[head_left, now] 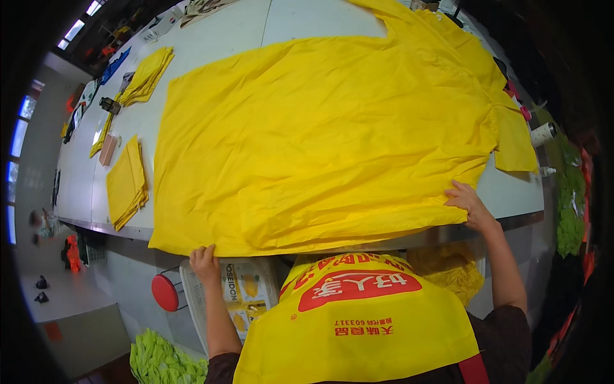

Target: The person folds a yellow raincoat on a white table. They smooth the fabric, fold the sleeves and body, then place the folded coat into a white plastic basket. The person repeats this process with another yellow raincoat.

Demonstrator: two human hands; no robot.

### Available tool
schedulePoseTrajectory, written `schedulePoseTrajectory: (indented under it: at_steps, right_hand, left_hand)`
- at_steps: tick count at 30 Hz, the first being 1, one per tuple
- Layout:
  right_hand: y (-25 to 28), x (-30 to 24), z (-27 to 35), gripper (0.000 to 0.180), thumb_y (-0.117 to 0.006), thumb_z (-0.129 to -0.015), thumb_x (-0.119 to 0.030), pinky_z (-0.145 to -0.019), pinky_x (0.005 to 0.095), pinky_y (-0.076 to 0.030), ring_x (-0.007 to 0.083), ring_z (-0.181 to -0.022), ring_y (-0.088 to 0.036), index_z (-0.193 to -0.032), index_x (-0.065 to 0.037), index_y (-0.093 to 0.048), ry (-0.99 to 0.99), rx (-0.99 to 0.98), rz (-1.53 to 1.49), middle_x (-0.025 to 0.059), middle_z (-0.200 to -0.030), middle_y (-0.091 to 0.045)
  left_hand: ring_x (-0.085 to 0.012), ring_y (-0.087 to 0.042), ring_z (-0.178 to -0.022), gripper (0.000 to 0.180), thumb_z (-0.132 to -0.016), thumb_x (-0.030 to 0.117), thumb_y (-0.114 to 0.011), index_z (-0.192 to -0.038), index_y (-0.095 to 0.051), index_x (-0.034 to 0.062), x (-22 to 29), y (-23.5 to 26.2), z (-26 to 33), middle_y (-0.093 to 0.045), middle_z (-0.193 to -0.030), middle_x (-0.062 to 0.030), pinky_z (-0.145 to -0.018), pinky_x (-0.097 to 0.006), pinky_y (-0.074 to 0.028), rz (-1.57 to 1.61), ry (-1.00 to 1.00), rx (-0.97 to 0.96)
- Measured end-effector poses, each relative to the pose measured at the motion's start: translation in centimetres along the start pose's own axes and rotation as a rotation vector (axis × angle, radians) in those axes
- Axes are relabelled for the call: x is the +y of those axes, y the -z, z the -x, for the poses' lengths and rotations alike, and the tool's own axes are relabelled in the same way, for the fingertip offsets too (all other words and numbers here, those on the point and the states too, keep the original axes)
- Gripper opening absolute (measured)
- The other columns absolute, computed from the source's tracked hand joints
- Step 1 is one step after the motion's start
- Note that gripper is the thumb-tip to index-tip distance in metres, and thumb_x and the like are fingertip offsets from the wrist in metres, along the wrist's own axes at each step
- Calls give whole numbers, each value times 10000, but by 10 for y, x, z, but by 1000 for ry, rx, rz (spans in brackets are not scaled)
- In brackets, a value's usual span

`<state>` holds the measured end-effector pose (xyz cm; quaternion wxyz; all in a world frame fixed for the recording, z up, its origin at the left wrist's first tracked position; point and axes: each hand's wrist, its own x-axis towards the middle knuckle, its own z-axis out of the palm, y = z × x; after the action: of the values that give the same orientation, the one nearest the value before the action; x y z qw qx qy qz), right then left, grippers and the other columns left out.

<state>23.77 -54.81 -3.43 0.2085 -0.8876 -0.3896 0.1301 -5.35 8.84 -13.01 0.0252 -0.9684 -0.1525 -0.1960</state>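
Observation:
A large yellow garment (320,141) lies spread and wrinkled over the white table, with one sleeve (517,137) sticking out at its right end. Its lower edge hangs slightly over the table's near side. At the near left, my left hand (204,264) pinches that edge, fingers on top and thumb hidden. Farther right, my right hand (470,205) rests on the garment's near right part with its fingers apart. Long folds run through the cloth between my hands.
Folded yellow pieces (128,182) and another yellow stack (147,75) lie left on the white table (236,25). A thread cone (543,134) stands at the right edge. Below the table are a red round stool (165,293), a white bin (267,276) and bright green cloth (163,360).

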Motion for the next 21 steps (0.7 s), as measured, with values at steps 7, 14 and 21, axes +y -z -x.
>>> schedulePoseTrajectory:
  at_steps: [7, 14, 21]
  right_hand:
    - [40, -15, 9, 273, -585, -751, -41, -959, 379, -344, 235, -1101, -520, -1022, -63, -608, -324, -266, -203, 88, -1094, -617]
    - [71, 34, -36, 264, -505, -850, -171, -772, 243, -419, 81, -838, -497, -1021, 18, -571, -538, -147, -436, -5, -901, -599]
    - [13, 99, -138, 333, -541, -851, -273, -735, 285, -435, 195, -785, -540, -944, 47, -546, -415, 142, -221, 119, -855, -608]
  left_hand:
    - [-374, -534, -922, 114, -713, -45, -472, -753, -557, 21, -18, 67, -26, -581, -888, -160, -871, -411, -416, 201, 174, 172]
    - [-322, -575, -763, 87, -787, 79, -493, -774, -550, 15, -26, 103, -136, -579, -773, -157, -659, -396, -442, 183, 313, -67]
    - [-341, -556, -856, 158, -799, 153, -540, -899, -595, 43, -38, -16, -238, -605, -871, -149, -731, -426, -447, -20, 80, -136]
